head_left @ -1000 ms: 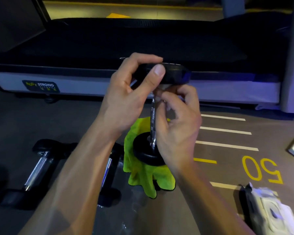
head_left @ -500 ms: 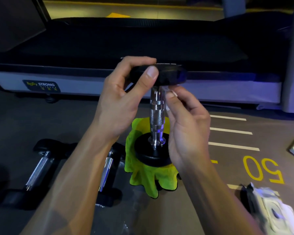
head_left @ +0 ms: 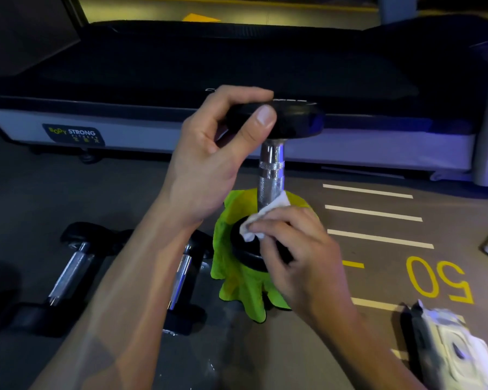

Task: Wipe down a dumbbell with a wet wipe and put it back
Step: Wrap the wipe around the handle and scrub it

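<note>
Treadmill [head_left: 237,142] label "STRONG", floor [head_left: 378,277] marked "50", dumbbell [head_left: 271,170] upright

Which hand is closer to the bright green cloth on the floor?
The right hand. It holds the wet wipe at the dumbbell's bottom weight, just above the green cloth. The left hand grips the top weight, higher up.

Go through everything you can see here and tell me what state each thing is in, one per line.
dumbbell: upright on end, lower head on the cloth
left hand: grips the top head
right hand: holds the wipe
wet wipe: crumpled, against the handle base
green cloth: rumpled on the floor
two other dumbbells: lying flat
wipes pack: lying on the floor
</note>
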A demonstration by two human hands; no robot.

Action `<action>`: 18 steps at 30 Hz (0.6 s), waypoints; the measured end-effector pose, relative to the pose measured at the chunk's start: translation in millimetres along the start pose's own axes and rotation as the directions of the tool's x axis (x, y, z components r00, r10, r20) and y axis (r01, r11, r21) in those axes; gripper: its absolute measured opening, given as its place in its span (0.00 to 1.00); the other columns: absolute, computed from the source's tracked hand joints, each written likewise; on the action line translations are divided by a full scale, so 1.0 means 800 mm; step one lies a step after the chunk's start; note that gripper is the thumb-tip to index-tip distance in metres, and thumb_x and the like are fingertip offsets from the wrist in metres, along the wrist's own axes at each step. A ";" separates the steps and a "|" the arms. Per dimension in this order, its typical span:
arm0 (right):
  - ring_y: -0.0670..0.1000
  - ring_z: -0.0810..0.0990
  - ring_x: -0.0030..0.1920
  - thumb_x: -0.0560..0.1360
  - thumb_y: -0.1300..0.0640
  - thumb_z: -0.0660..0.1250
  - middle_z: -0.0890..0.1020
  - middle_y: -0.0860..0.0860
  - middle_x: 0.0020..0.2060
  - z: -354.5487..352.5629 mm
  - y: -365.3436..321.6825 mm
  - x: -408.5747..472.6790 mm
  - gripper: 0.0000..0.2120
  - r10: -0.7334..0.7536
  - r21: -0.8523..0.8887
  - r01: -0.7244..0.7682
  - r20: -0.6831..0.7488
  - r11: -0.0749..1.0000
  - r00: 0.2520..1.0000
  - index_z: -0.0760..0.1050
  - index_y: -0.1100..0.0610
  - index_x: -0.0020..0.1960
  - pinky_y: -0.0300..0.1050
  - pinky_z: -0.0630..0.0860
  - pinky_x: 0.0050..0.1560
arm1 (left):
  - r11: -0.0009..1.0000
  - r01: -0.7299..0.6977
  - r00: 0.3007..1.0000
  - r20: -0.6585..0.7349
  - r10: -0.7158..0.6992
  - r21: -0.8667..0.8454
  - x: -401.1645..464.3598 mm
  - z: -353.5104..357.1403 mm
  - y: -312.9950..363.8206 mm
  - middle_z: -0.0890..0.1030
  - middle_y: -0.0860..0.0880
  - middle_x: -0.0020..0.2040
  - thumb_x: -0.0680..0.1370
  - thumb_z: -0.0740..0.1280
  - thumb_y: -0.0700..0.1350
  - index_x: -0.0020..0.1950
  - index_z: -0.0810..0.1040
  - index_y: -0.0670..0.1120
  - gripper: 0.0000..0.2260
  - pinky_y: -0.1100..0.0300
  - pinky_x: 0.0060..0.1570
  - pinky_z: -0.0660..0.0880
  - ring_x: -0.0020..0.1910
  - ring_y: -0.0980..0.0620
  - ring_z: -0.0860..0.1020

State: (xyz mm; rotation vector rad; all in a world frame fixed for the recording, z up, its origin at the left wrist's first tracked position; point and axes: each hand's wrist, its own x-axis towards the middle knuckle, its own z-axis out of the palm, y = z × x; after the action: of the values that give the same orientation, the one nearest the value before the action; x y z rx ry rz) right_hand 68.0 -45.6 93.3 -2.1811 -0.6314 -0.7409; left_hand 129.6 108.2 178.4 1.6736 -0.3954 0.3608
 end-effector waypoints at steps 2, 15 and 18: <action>0.53 0.83 0.50 0.75 0.68 0.72 0.85 0.49 0.49 -0.008 0.001 0.008 0.10 0.006 -0.021 -0.005 0.018 1.000 1.000 0.86 0.57 0.51 0.45 0.78 0.53 | 1.000 -0.004 1.000 0.014 0.004 -0.002 -0.003 0.000 0.001 0.82 0.46 0.59 0.82 0.69 0.50 0.61 0.81 0.53 0.08 0.54 0.64 0.76 0.58 0.55 0.79; 0.43 0.80 0.49 0.74 0.65 0.71 0.82 0.40 0.44 -0.048 0.009 0.020 0.11 0.226 0.055 -0.254 0.305 0.966 0.925 0.85 0.49 0.44 0.30 0.71 0.48 | 1.000 -0.009 1.000 0.014 0.009 -0.010 -0.003 0.001 0.004 0.82 0.49 0.56 0.82 0.69 0.50 0.61 0.80 0.52 0.09 0.57 0.61 0.76 0.55 0.57 0.79; 0.49 0.79 0.48 0.77 0.58 0.67 0.82 0.44 0.44 -0.037 -0.015 0.021 0.07 0.150 -0.086 -0.128 0.332 0.988 0.931 0.83 0.51 0.43 0.45 0.76 0.52 | 1.000 -0.021 1.000 -0.005 0.021 0.013 -0.002 0.002 0.003 0.82 0.48 0.57 0.81 0.69 0.52 0.60 0.80 0.53 0.09 0.53 0.62 0.77 0.56 0.56 0.79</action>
State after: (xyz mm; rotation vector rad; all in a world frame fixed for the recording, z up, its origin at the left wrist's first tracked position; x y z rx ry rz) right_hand 63.2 -57.3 127.1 -2.4063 -0.6206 -0.3152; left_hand 127.3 106.0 179.7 1.6820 -0.4078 0.3838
